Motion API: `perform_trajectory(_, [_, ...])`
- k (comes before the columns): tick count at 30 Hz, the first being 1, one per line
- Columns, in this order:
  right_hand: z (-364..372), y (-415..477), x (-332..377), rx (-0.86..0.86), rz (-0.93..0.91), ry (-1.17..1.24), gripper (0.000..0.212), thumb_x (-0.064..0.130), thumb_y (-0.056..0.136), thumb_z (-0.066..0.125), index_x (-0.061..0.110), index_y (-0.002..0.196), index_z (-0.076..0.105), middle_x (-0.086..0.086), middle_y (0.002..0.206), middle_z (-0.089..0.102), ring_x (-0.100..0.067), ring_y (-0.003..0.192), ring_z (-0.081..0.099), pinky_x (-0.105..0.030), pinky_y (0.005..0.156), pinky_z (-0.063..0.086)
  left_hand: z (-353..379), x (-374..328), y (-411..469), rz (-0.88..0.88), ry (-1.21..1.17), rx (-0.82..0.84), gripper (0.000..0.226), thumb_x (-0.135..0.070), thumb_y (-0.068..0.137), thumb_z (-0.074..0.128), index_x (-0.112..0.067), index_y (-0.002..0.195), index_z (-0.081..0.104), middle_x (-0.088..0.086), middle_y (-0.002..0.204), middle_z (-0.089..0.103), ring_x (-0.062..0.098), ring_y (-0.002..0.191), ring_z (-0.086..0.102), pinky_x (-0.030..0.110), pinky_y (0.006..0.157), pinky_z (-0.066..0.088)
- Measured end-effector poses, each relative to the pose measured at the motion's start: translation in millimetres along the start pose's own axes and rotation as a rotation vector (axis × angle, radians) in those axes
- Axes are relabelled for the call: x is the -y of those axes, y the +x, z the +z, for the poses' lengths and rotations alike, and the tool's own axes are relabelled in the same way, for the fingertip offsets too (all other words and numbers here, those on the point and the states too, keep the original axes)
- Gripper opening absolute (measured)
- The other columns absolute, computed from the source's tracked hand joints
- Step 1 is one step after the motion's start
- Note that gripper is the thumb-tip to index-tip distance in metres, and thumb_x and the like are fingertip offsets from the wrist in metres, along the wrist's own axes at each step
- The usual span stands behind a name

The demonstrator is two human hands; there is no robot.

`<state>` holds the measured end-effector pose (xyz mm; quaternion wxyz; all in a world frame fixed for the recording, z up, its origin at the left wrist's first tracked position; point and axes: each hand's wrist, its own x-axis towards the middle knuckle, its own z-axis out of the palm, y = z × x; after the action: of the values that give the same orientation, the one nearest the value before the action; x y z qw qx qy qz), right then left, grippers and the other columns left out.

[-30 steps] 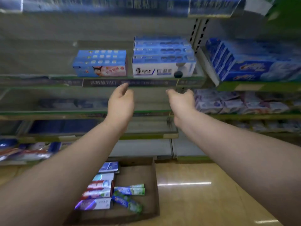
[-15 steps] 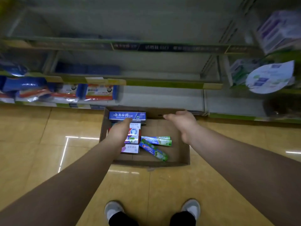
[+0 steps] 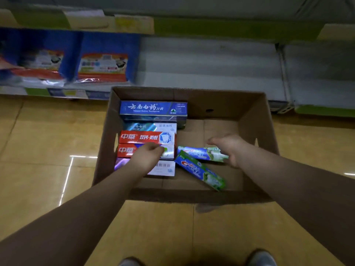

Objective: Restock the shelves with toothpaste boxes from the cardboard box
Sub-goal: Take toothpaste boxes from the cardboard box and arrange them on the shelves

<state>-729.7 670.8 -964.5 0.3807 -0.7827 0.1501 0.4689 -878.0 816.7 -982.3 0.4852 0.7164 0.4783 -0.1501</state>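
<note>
Pick-up step: both hands are down inside the cardboard box, nothing lifted yet. Most stock lies flat in a row in the box's left half. A blue pack sits against the far wall, then a silver-white pack, a first red pack, a second red pack and a white pack closest to the near wall. In the box's middle-right lie two loose green packs, one straight green pack roughly crosswise and one slanted green pack angled toward the near wall. L hand is over the second red pack, knuckles up, fingers bent down onto it. Tips are hidden, so can't tell if it has a hold. R hand is at the right end of the straight green pack, thumb out toward the box's middle. Its other fingers are hidden, so grip or not, can't tell. The shelf just beyond the box's far wall has bare space. Next move, I reckon: close on one pack per hand, lift clear of the box walls w/o dragging neighbours, then set them on the shelf, labels out. Approx. seven packs show, so the job looks well short of done.
</note>
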Motion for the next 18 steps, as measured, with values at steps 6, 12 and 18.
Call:
perform_trajectory(6, [27.8,76.7,4.4,-0.017,-0.210,-0.153,0.057,0.016,0.087,0.066,0.005,0.138,0.043,-0.013,0.142,0.045,-0.027,0.129,0.043,-0.032,0.100,0.037,11.3,4.1,75.1,0.274,0.364,-0.116,0.042,-0.032,0.094,0.053,-0.009,0.129,0.055,0.013,0.127,0.058,0.026,0.113,0.055,0.027,0.088,0.041])
perform_trajectory(12, [38.8,102.8,-23.5,0.057,-0.251,-0.321,0.062,0.014,0.083,0.069,0.009,0.139,0.042,-0.014,0.133,0.050,-0.024,0.113,0.052,-0.022,0.085,0.039,38.8,40.2,92.0,0.313,0.415,-0.126,0.060,-0.035,0.089,0.057,-0.015,0.143,0.040,0.005,0.156,0.027,0.020,0.142,0.025,0.031,0.112,0.027])
perform_trajectory(18, [30.2,121.7,-52.6,0.002,-0.328,-0.779,0.070,0.020,0.078,0.073,0.015,0.140,0.039,-0.012,0.136,0.049,-0.028,0.122,0.050,-0.028,0.097,0.043,52.4,43.5,84.1,0.463,0.824,-0.104,0.083,-0.057,0.083,0.057,-0.023,0.150,0.021,0.005,0.161,0.005,0.021,0.148,-0.001,0.045,0.118,0.005])
